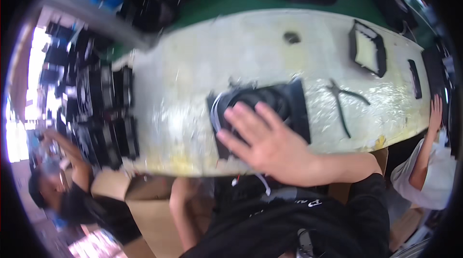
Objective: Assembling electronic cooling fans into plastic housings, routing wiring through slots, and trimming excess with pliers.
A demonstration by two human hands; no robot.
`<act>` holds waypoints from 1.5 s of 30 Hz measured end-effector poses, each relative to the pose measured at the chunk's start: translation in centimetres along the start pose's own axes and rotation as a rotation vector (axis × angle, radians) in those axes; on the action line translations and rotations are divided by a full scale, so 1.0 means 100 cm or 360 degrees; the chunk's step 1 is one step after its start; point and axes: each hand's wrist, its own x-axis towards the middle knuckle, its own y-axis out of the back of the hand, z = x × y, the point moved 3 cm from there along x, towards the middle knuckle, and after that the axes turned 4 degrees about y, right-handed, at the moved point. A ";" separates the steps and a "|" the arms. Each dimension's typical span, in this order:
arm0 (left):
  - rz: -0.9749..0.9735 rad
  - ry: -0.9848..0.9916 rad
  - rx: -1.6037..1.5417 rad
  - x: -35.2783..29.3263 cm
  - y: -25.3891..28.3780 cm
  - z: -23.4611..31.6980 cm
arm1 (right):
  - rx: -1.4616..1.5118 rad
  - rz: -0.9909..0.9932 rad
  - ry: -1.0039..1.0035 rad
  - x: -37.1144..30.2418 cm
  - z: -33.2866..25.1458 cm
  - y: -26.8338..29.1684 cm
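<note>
My right hand (263,142) lies palm down, fingers spread, over a black square housing with round ring-shaped parts (284,99), near the table's front edge. The housing looks like a fan unit, partly hidden by the hand. A pale cable (215,113) curves along its left side. A thin white wire with a small connector (265,185) dangles over the front edge below my hand. My left forearm (185,214) is low beside my body. The left hand itself does not show clearly; the table edge seems to hide it.
Pliers with dark handles (341,106) lie right of the housing. A black rectangular frame (381,55) and a black strip (414,79) are farther right. Black housings (103,94) stand stacked at the left end. Cardboard boxes (154,219) stand below. One person (72,185) works left, another (427,171) right.
</note>
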 end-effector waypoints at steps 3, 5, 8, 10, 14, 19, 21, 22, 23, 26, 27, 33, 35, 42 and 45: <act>-0.0748 0.0001 -0.0215 0.021 0.139 0.118 | -0.0037 0.0009 -0.0046 -0.013 0.011 0.004; -0.0265 -0.0707 -0.0673 0.040 0.191 0.174 | -0.0055 0.0041 -0.0001 -0.014 0.004 0.005; 0.0193 -0.0895 -0.0991 0.187 0.230 0.263 | -0.0053 0.0030 0.0015 -0.011 0.012 0.005; -0.0210 -0.0689 -0.1473 0.318 0.219 0.326 | -0.0063 0.0059 0.0030 -0.008 0.015 0.006; -0.0472 0.0031 -0.1927 0.479 0.171 0.400 | -0.0024 0.0105 -0.0014 -0.006 0.012 0.004; -0.1136 -0.0261 -0.2462 0.501 0.153 0.447 | -0.0134 0.0114 -0.0105 -0.008 0.004 -0.007; -0.0918 -0.0301 -0.2627 0.506 0.167 0.443 | 0.0004 0.0149 -0.0141 -0.008 -0.001 -0.002; -0.0797 -0.0316 -0.2696 0.488 0.173 0.450 | 0.0008 0.0136 -0.0117 -0.008 0.001 0.000; -0.0505 -0.0216 -0.2653 0.471 0.182 0.449 | -0.0053 0.0070 -0.0131 -0.007 0.004 0.002; -0.0132 -0.0391 -0.2509 0.416 0.217 0.432 | -0.0357 0.0113 -0.0062 -0.002 0.002 -0.001; 0.0015 -0.0475 -0.2412 0.396 0.227 0.426 | -0.0436 0.0127 -0.0037 -0.003 0.004 -0.006; 0.0108 -0.0575 -0.2613 0.253 0.261 0.324 | -0.0437 0.0069 0.0118 -0.020 0.031 0.035; 0.0195 -0.0695 -0.2657 0.218 0.247 0.290 | -0.0273 0.0121 0.0140 -0.043 0.037 0.060; 0.0731 -0.0365 -0.2804 0.119 0.137 0.229 | 0.1279 0.0982 -0.0894 -0.201 0.061 0.073; 0.0545 -0.0198 -0.2910 0.087 0.100 0.222 | 0.1571 0.1607 -0.0973 -0.242 0.072 0.071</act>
